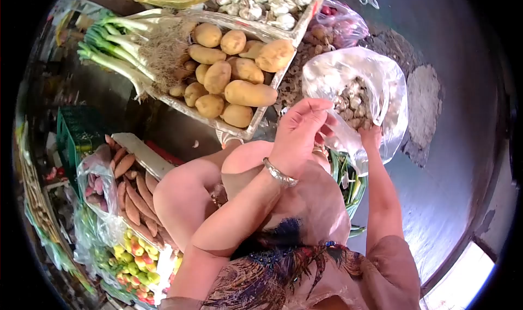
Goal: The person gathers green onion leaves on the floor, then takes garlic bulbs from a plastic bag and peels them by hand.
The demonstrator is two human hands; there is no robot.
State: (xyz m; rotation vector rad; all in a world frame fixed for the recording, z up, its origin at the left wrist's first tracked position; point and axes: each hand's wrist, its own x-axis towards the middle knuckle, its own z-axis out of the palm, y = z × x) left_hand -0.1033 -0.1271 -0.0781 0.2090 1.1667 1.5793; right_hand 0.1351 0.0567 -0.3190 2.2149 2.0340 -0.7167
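Observation:
A clear plastic bag (393, 92) stands open at the right of centre, with several heads of garlic (348, 104) inside. My left hand (305, 127) is at the bag's near left edge, its fingers bent together; whatever they pinch is too small to make out. At the bag's lower right side is my right hand (371, 135), its fingertips hidden among the plastic and garlic. A silver bracelet (279, 173) circles my left wrist.
Left of the bag, a white box (256, 125) holds potatoes, with leeks (122, 51) beside it. Garlic (267, 2) fills a box behind. Sweet potatoes (143, 198), a green crate (76, 127) and fruit (139, 261) are at left. Green vegetables (351, 187) lie below the bag.

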